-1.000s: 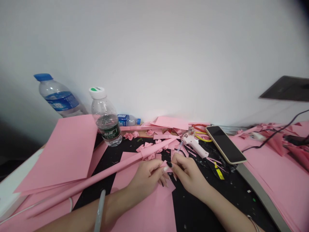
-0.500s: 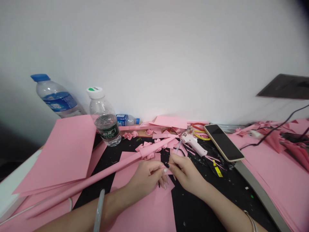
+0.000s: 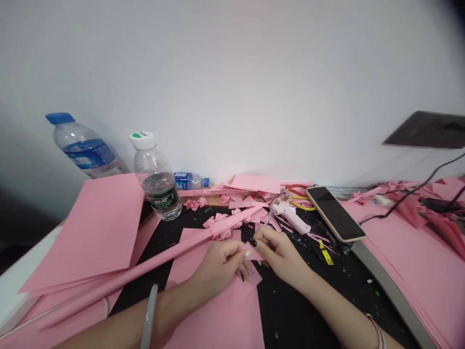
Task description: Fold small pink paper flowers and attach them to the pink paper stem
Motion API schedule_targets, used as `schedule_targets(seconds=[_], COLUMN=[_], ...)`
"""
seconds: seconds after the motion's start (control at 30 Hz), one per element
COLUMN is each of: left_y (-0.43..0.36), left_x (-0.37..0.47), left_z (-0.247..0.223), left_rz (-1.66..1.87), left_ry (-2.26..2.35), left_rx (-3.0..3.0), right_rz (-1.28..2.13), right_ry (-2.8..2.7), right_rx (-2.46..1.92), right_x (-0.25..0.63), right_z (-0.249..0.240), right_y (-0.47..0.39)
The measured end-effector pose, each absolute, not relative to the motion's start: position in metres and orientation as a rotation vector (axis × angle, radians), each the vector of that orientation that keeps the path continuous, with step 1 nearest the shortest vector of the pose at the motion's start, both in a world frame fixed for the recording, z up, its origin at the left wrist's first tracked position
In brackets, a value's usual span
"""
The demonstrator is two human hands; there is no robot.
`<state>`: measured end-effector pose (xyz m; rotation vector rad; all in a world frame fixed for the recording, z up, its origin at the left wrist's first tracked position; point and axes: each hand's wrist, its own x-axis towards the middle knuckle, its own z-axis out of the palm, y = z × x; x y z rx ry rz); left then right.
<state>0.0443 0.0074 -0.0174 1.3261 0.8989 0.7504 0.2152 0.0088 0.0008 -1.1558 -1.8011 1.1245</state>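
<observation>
Between my two hands is a small folded piece of pink paper (image 3: 255, 253). My left hand (image 3: 223, 264) pinches its left side between thumb and forefinger, the other fingers curled below. On the right edge, my right hand (image 3: 278, 252) grips it with thumb and forefinger. Both hands are over a pink paper sheet (image 3: 225, 320) lying on the black work surface (image 3: 290, 315). Just beyond them a long rolled pink paper tube (image 3: 163, 259) slants across, with folded pink paper flowers (image 3: 221, 233) beside it. The paper's lower folds are partly hidden by my fingers.
A pink glue gun (image 3: 290, 215) and a phone (image 3: 336, 213) lie to the right, near a dark cable (image 3: 395, 211). At left are a paper stack (image 3: 94, 223) and a white-capped water bottle (image 3: 160, 189). Another bottle (image 3: 89, 150) leans against the wall.
My thumbs and forefingers have parted slightly, and more of the small pink paper shows between them. Both hands stay in nearly the same place.
</observation>
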Motion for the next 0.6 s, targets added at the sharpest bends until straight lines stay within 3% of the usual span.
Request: schedule_targets(seconds=[0.13, 0.27, 0.43, 0.6], left_y=[0.012, 0.015, 0.015, 0.016], left_x=[0.042, 0.041, 0.04, 0.038], left_z=[-0.02, -0.022, -0.022, -0.019], left_rz=[0.84, 0.819, 0.811, 0.76], left_ry=[0.889, 0.808, 0.76, 0.729], left_rx=[1.276, 1.259, 1.189, 1.126], right_rz=[1.603, 1.853, 1.961, 1.837], right_ry=[-1.491, -1.33, -1.297, -1.355], right_rx=[-1.036, -0.975, -0.919, -0.889], right_x=[0.219, 0.222, 0.224, 0.227], right_z=[-0.001, 0.001, 0.003, 0.003], right_y=[0.014, 0.015, 0.014, 0.017])
